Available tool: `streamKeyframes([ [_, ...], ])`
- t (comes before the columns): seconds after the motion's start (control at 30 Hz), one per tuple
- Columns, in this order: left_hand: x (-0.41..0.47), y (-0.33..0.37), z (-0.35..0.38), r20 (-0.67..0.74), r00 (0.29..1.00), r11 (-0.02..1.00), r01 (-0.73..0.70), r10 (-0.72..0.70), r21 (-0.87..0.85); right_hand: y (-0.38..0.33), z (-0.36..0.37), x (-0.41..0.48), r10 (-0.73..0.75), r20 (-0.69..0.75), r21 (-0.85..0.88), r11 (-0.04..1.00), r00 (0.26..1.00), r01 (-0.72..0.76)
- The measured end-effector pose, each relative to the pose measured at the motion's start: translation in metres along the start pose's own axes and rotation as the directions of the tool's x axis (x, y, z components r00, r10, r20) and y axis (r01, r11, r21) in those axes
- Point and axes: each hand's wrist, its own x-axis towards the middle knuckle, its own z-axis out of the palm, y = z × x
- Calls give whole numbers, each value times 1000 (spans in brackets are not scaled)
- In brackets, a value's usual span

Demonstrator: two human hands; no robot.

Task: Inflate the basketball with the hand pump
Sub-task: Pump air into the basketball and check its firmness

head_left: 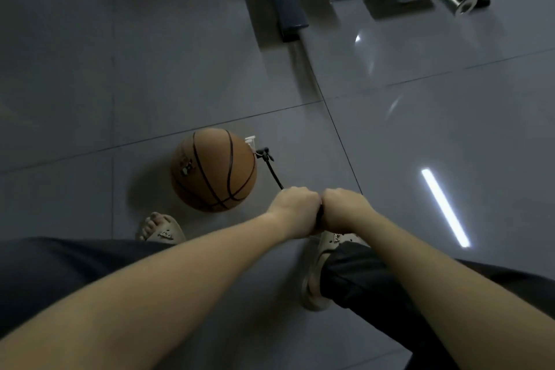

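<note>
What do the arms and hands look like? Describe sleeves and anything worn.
The left forearm and right forearm are bare, with no sleeve, watch or band in view. The left hand and right hand wear no gloves, and no rings show on the parts visible.

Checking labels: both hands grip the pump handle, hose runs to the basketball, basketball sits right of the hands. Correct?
One error: in the head view the basketball lies left of the hands, not right. Left hand and right hand both grip the pump handle, and the hose runs to the basketball.
</note>
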Motion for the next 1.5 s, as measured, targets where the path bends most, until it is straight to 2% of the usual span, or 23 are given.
streamKeyframes([
  [0.1, 2, 0, -2, 17, 999, 999, 30, -30, -13, -4, -10, -1, -20, 68, -63, 998, 997, 24],
  [0.23, -8, 8, -49, 122, 992, 1000, 10, -13, 25, -9, -47, -30, 14, 173, -10, 1000, 985, -12],
  [0.37, -22, 14, -142, 94, 996, 997, 17, -11, -69, -3, -126, -73, -18, 105, 121, 993, 994, 5],
  [0.43, -25, 17, -161, 77, 997, 998, -22, 26, -57, -1, -141, -85, -28, 76, 161, 987, 997, 16],
  [0.5, -24, 16, -147, 93, 995, 999, -21, 25, -41, -4, -123, -77, -12, 81, 133, 991, 997, 1],
  [0.63, -6, 5, -71, 66, 997, 999, -35, 37, -36, -3, -54, -28, -9, 53, 45, 999, 999, 7],
  [0.8, 9, -2, -11, 99, 994, 999, -34, 34, 2, 3, 2, -3, 13, -24, 78, 997, 1000, -11],
  [0.9, 10, -3, -9, 120, 992, 999, -41, 39, 17, 0, 4, -4, 39, -13, 82, 996, 999, -38],
  [1.03, 0, 2, -36, 193, 980, 999, -48, 45, 14, -6, -24, -22, 30, 157, 94, 995, 987, -45],
  [1.1, -6, 2, -74, 218, 975, 999, -46, 49, -20, -7, -59, -39, 18, 209, 140, 989, 978, -48],
  [1.2, -19, 2, -146, 187, 980, 994, -45, 63, -99, -8, -121, -69, -3, 137, 186, 982, 991, -22],
  [1.27, -21, 4, -168, 181, 980, 991, -55, 77, -121, -10, -139, -78, -8, 84, 170, 985, 996, -7],
  [1.33, -17, 5, -154, 187, 980, 993, -42, 62, -111, -13, -125, -69, 23, 75, 132, 991, 997, -33],
  [1.43, -6, 3, -93, 162, 986, 998, -32, 40, -54, -11, -68, -38, 44, 40, 53, 998, 998, -47],
  [1.5, -2, 0, -54, 126, 990, 998, -53, 56, -29, -6, -33, -22, 52, -8, 73, 996, 999, -51],
])
